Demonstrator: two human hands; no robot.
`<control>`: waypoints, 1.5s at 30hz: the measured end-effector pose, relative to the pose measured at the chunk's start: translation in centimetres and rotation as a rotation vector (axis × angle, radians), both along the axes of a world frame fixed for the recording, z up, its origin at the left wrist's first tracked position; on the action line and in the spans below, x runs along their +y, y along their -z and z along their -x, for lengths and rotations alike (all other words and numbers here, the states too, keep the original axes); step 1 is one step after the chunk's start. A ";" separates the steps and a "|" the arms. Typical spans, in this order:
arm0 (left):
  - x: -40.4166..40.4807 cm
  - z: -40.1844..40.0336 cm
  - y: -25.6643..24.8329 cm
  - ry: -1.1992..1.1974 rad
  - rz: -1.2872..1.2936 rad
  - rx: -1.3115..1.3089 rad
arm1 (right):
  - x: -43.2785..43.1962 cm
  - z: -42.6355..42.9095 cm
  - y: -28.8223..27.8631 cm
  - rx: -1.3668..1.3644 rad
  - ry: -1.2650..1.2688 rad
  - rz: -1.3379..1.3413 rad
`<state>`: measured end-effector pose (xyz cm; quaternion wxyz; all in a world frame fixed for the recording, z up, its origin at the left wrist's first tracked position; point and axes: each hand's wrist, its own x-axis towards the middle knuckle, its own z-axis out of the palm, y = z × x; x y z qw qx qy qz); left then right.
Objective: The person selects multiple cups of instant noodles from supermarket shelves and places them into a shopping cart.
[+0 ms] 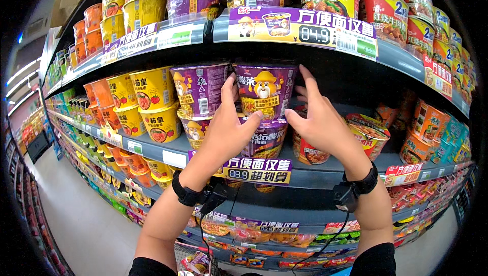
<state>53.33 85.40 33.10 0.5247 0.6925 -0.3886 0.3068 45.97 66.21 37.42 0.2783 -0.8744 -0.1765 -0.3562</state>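
Note:
A purple instant-noodle cup with a cartoon figure stands upright on a second purple noodle cup on the middle shelf. My left hand is at its left side, fingers spread, the thumb in front of its lower part. On the other side, my right hand has its fingers apart and the thumb by the cup's lower right edge. Whether the fingertips touch the cup cannot be told. Immediately left is another purple cup, stacked on a similar one. My right hand partly hides a red noodle cup.
The upper shelf's edge overhangs the stacks. Yellow noodle cups stand at left, a red-and-yellow cup and orange cups at right. Wrist-strapped devices trail cables. A wire basket with packages sits below.

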 end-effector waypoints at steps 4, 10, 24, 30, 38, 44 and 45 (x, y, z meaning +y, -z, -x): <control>-0.1 -0.1 0.2 -0.007 -0.008 0.016 | 0.0 -0.5 0.3 -0.033 -0.140 -0.052; 0.0 1.5 1.3 0.135 0.107 -0.130 | -0.7 2.1 0.8 -0.210 -0.254 -0.027; -0.1 8.0 10.2 0.154 0.130 -0.518 | -5.0 9.6 6.5 -0.458 -0.390 0.119; 0.0 11.0 12.2 -0.009 -0.006 -0.514 | -8.2 11.8 10.2 0.068 -0.654 -0.115; -0.4 15.3 18.8 0.306 -0.092 0.298 | -9.3 13.6 19.3 0.631 -0.718 -0.637; -2.6 17.9 23.7 0.299 0.189 0.894 | -9.7 13.5 27.2 1.005 -0.586 -0.798; -2.7 18.4 24.3 0.266 0.174 0.952 | -9.8 13.6 28.1 1.036 -0.549 -0.783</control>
